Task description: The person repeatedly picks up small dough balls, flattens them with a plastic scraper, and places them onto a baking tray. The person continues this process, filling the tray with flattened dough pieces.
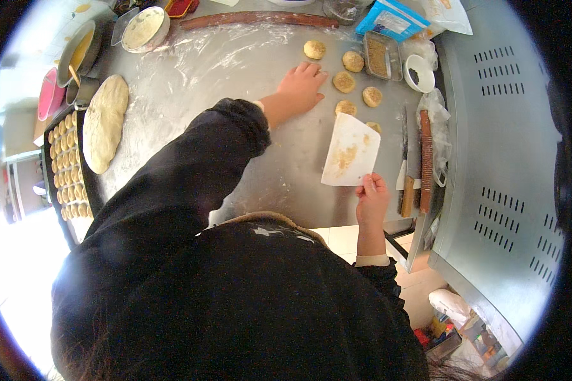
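Observation:
My left hand [301,89] lies palm down on the steel worktop [276,166], its fingers near several round pieces of dough with browned tops. One dough round [314,49] is just beyond the fingertips, and another dough round [344,82] sits to their right. With fingers and thumb, my right hand [372,195] grips a corner of a flat white plastic scraper [350,152] smeared with tan crumbs. The scraper partly covers the nearer rounds. At the back right stands a clear tub of brown crumbs [377,56]. Whether my left hand presses anything beneath it is hidden.
A long dough slab [106,124] lies at left beside a tray of small rounds [69,166]. A wooden rolling pin [260,19] lies along the back. To the right are a wooden-handled knife [407,196], a ridged rolling pin [425,162], a white bowl [419,74] and a steel cabinet [500,143].

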Tool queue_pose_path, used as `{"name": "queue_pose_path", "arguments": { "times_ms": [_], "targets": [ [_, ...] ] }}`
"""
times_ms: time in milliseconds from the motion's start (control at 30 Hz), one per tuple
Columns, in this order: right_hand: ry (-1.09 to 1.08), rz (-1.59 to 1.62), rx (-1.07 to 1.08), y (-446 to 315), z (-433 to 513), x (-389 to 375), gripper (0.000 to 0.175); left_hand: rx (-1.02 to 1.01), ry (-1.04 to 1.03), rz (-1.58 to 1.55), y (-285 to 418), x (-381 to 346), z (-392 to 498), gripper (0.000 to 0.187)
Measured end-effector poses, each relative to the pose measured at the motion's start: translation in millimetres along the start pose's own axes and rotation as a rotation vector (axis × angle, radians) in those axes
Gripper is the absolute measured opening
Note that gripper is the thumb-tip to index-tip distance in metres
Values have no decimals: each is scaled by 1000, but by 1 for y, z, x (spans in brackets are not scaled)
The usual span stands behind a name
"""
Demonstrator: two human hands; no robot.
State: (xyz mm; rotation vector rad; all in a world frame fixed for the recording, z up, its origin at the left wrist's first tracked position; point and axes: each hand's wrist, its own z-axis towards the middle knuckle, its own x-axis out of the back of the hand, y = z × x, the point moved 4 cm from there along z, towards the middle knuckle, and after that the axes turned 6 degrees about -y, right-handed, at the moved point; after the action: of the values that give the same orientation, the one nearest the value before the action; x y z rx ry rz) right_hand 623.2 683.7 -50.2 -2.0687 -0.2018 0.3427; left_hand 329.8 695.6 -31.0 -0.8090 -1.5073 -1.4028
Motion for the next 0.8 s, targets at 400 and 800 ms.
{"name": "queue_pose_path", "arguments": {
  "times_ms": [400,800],
  "targets": [
    [-40,-16,-7,1,-7,3,11,-445,-477,-163,6,-15,-95,28],
    [-38,45,-82,34,-12,-17,15,58,-89,-321,35,-28,-169,53]
  ]
}}
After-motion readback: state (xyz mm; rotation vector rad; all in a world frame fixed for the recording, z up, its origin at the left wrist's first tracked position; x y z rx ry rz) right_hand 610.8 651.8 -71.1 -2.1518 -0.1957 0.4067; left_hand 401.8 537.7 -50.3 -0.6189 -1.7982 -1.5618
